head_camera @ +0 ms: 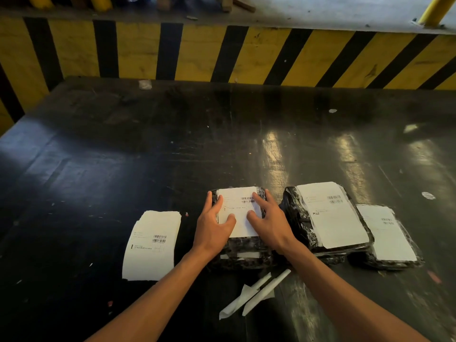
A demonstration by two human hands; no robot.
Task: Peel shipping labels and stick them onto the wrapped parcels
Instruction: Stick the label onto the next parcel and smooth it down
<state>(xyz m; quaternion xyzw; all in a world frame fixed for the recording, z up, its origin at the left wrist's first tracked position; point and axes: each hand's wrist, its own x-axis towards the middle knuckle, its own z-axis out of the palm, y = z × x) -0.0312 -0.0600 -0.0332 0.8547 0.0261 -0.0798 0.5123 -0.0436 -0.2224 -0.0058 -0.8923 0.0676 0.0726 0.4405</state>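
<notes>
A black-wrapped parcel [243, 253] lies in front of me with a white shipping label [240, 213] on its top. My left hand [213, 227] rests flat on the label's left side, fingers spread. My right hand [270, 222] lies flat on its right side, fingers spread too. Neither hand grips anything. To the left, a stack of white labels [153, 245] with barcodes sits on the table. At the right lie two more black parcels, one [328, 218] and another [388, 235], each bearing a white label.
Two curled strips of white backing paper [256, 292] lie near the front edge between my forearms. The dark glossy table [123, 156] stretches far ahead, dotted with small scraps. A yellow-and-black striped wall [222, 53] stands behind it.
</notes>
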